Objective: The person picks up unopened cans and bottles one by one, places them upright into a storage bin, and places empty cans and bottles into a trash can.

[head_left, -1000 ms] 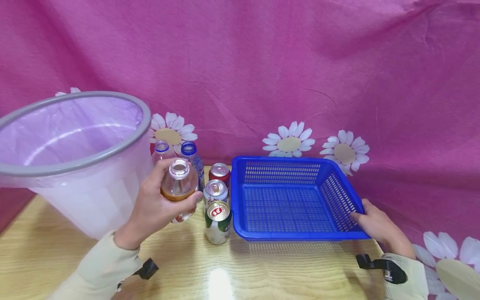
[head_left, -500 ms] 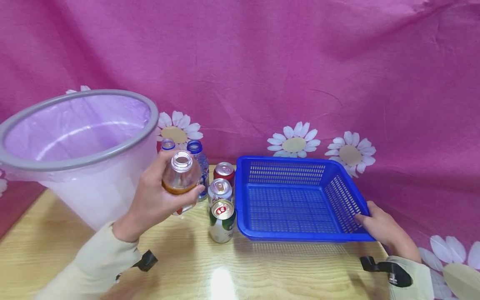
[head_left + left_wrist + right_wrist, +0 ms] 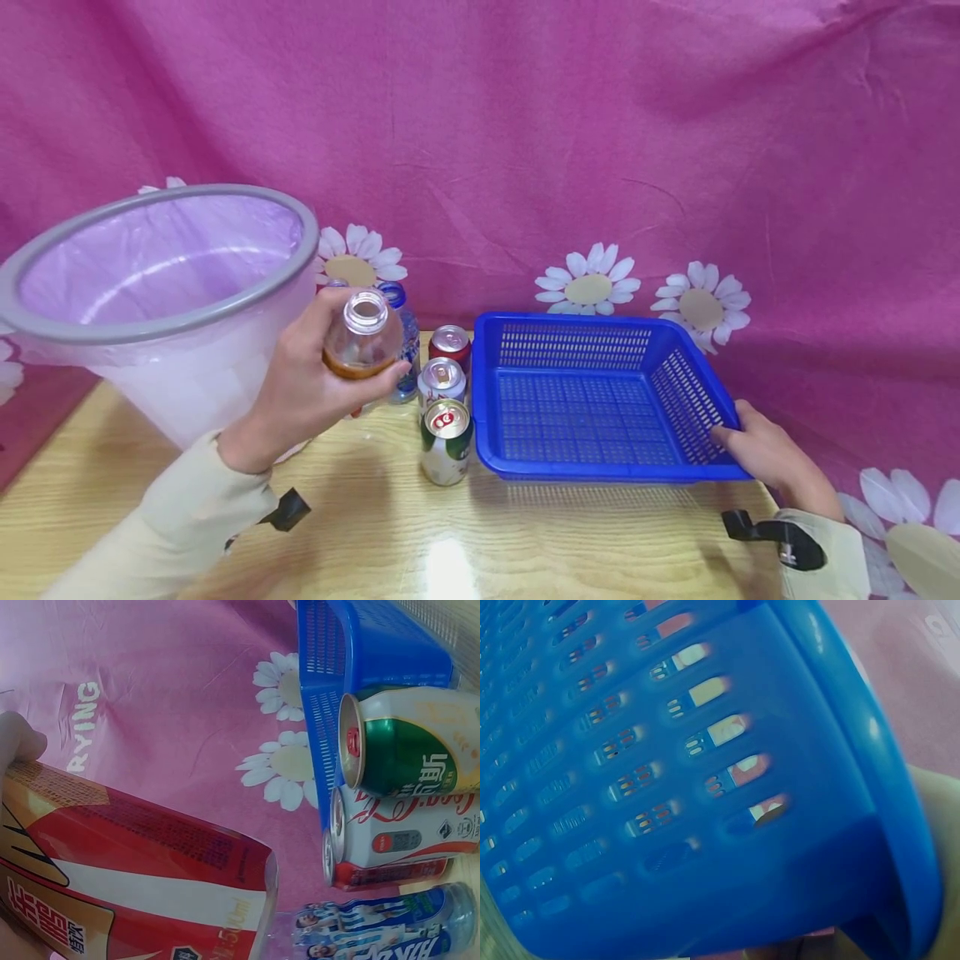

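My left hand [image 3: 311, 379] grips an uncapped clear plastic bottle [image 3: 365, 329] around its body, fingers on the far side and thumb on the near side. In the left wrist view, this bottle's red, white and gold label [image 3: 150, 870] fills the lower left. The bottle is held above the table, beside the bin. At the far right, my right hand [image 3: 776, 454] holds the right rim of a blue perforated plastic basket [image 3: 487, 454], thumb inside the wall. The right wrist view is mostly the slotted basket wall [image 3: 795, 750]; the hand is largely out of sight there.
A white bin with a grey rim [image 3: 187, 321] and a bag liner stands left. Between it and the basket are a green-and-white can [image 3: 446, 454], a white can [image 3: 441, 379], a red can [image 3: 450, 343] and a blue-labelled bottle [image 3: 409, 350]. Another bottle's mouth [image 3: 337, 283] peeks out behind my left hand.
My left hand has raised the bottle slightly, and less of its lower part shows below the thumb. The scene has shifted a little rightward in view. The right hand stays on the basket rim.
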Demonstrator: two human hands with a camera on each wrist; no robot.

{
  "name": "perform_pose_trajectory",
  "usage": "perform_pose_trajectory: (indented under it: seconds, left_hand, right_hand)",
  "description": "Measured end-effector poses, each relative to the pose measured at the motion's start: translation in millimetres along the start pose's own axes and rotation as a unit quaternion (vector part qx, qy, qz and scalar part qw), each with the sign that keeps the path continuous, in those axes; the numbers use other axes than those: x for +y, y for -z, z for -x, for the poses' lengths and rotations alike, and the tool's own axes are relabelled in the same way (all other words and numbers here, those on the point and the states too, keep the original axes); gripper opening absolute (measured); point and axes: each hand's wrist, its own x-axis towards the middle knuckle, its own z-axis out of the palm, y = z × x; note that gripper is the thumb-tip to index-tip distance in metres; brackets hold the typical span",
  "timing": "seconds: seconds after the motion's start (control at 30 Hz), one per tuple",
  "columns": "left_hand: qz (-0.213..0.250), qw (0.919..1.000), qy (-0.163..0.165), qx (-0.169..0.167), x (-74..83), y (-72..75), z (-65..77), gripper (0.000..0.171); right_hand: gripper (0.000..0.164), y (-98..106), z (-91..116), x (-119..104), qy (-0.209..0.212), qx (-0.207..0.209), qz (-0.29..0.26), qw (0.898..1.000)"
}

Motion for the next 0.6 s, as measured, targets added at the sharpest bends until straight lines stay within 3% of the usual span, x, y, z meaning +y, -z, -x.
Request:
perform_pose_trajectory:
  seconds: [0.5, 0.6]
  left_hand:
    - [-0.003, 0.9936, -0.112, -0.018, 10.4, 13.0, -23.2, 0.063]
    - [-0.008, 0.9923, -0.122, -0.02, 12.1, 15.5, -26.2, 0.063]
  right_hand:
    - [0.047, -1, -1, 0, 0.006, 0.002, -0.001, 1.0]
    - [0.05, 1, 0, -1, 0.003, -0.001, -0.001, 1.0]
